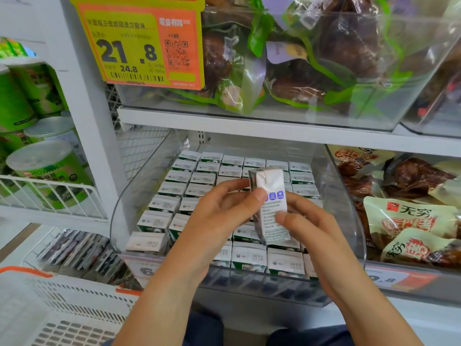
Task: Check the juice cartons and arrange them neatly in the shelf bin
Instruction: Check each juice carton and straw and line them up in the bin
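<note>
a white perforated basket [62,310] with orange trim sits nearest, lower left, in a shop aisle of white shelving. above it, both hands reach forward from bare forearms: the left hand [219,216] pinches the upper part of a small juice carton [270,206], thumb on its printed face, while the right hand [309,228] grips its lower edge, holding it upright over the clear shelf bin [349,196]. beneath, rows of cartons [199,181] fill the bin. above hangs a yellow price tag [139,43].
</note>
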